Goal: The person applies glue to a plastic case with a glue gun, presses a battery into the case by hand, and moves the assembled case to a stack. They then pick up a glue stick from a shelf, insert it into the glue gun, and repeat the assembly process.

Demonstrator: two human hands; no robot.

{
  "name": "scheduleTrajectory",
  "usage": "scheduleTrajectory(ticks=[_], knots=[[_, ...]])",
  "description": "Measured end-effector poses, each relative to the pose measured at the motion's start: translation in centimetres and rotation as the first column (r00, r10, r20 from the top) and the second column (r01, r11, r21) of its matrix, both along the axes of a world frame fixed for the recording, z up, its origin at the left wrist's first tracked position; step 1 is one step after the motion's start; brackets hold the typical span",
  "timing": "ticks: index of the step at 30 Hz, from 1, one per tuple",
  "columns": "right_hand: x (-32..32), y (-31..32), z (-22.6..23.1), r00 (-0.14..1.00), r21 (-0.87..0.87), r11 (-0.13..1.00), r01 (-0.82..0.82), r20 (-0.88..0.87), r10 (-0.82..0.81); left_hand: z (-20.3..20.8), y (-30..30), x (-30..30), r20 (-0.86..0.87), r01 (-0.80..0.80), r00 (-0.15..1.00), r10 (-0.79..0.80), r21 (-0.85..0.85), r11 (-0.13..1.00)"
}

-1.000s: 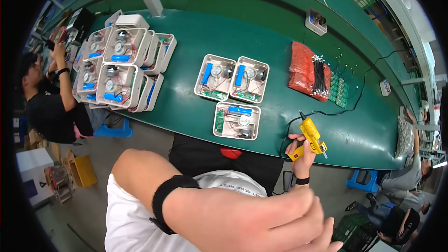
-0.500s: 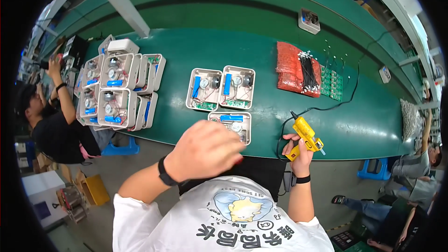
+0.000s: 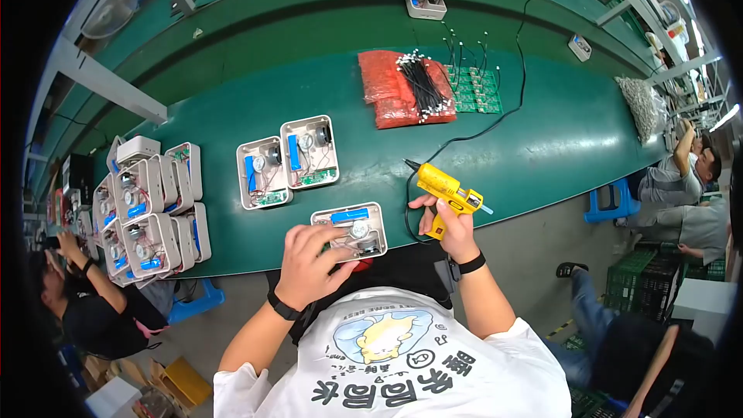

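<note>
at the far left we see a co-worker (image 3: pixel 101 310) in a black top, arms raised. just beside them, on the green table (image 3: pixel 557 155), stands a pile (image 3: pixel 172 240) of white boxes, open side up, with a blue stool (image 3: pixel 197 306) below the table edge. next come two boxes (image 3: pixel 335 156) side by side, each with a blue cell, a round disc and a green board in it.

our left hand (image 3: pixel 309 259) is over the left part of the near box (image 3: pixel 381 232), fingers bent and a little apart; we cannot tell whether they grip it. this box lies at the table's near edge, its cell (image 3: pixel 349 216) along the far wall and its disc (image 3: pixel 360 229) below that.

farther back we have a red pack (image 3: pixel 379 85) with black cables (image 3: pixel 424 87) on top, then green boards (image 3: pixel 474 89) beside it. a white case (image 3: pixel 426 4) sits beyond them.

our right hand (image 3: pixel 458 231) is wrapped round the yellow gun (image 3: pixel 441 183), above the near edge, its dark nozzle pointing away and leftward. a black cord (image 3: pixel 523 70) runs from it to the back. at the right we see a clear bag (image 3: pixel 644 108), a second stool (image 3: pixel 611 200) and dark crates (image 3: pixel 638 279).
</note>
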State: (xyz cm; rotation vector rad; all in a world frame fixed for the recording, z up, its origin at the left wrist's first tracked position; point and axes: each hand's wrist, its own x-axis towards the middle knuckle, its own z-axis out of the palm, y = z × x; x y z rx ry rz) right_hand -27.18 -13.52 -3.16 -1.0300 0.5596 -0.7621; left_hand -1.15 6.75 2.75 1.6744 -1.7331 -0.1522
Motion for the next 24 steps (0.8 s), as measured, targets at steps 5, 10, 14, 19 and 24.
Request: scheduleTrajectory(ticks=[5, 10, 14, 19, 24], knots=[[-0.5, 0.2, 0.1, 1.0, 0.001, 1.0, -0.01, 0.015, 0.01, 0.2, -2.7, 1.4, 0.037, -0.216, 0.976, 0.215, 0.016, 0.976], [-0.7, 0.0, 0.2, 1.0, -0.013, 1.0, -0.022, -0.005, 0.022, -0.1, -3.5, 1.2, 0.07, -0.208, 0.977, 0.203, 0.074, 0.975], [-0.6, 0.0, -0.1, 0.999, -0.028, 0.999, -0.031, -0.027, 0.03, 1.0, -2.9, 1.0, 0.205, -0.281, 0.947, 0.246, 0.162, 0.946], [-0.6, 0.1, -0.1, 0.999, -0.024, 0.999, -0.027, -0.032, 0.027, 1.8, -3.2, 1.7, 0.144, -0.209, 0.974, 0.173, 0.29, 0.934], [-0.8, 0.3, 0.8, 0.997, -0.025, 0.999, -0.042, -0.059, 0.04, 1.6, -2.7, 2.1, 0.022, -0.159, 0.987, 0.157, 0.185, 0.97]])
